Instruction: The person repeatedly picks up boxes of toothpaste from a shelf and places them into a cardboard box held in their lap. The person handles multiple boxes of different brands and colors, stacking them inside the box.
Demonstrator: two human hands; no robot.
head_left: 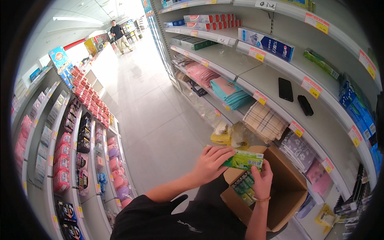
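Observation:
A green toothpaste carton (246,159) is held level between my two hands. My left hand (214,162) lies over its left end, fingers across the top. My right hand (262,180), with a beaded bracelet at the wrist, grips its right end, thumb on the front face. Beneath the hands stands an open cardboard box (288,195) with several small green cartons (243,187) packed at its left side; my right forearm hides part of the inside.
Shelves at the right bear folded plaid cloths (265,121), turquoise towels (231,93), a black phone (285,89), a small black object (305,105) and a large blue toothpaste carton (265,43). Packaged goods fill the left shelves. A person (120,36) is in the far aisle.

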